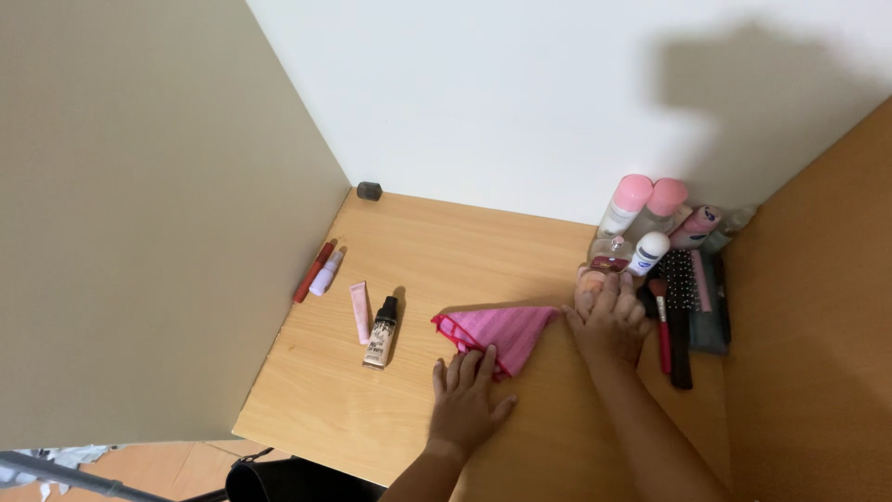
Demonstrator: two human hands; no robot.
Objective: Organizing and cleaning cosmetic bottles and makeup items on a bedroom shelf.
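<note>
Pink cloth lies mid-table, long axis left to right, tapering right. Left hand rests flat on its near edge, fingers spread, gripping nothing. Right hand, at its right tip, covers a small round compact; grip unclear.

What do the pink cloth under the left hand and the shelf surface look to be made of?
The pink cloth looks like soft woven or microfibre fabric, matte, with a stitched darker pink edge and a folded corner. The shelf surface looks like light wood or wood-grain laminate, smooth with a slight sheen; which of the two, I cannot tell.
</note>
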